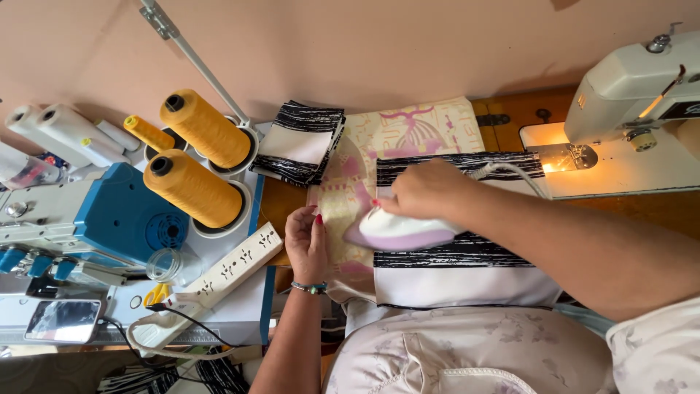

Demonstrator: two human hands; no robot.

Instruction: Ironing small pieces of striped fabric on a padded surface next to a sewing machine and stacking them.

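Observation:
My right hand [426,191] grips the handle of a small white and lilac iron [397,232], whose tip rests on a cream and pink patterned fabric piece [408,131]. My left hand [306,241] lies flat on the left edge of that fabric, fingers together, holding it down. Under the iron's right side lies white cloth with black brush-stroke stripes [459,263], spread toward me.
A folded stack of black-striped pieces [299,142] lies behind my left hand. Yellow thread cones [193,190] and a blue and grey overlock machine [109,219] stand left, beside a power strip [233,266], scissors [154,295] and phone [63,319]. A lit sewing machine [627,109] stands right.

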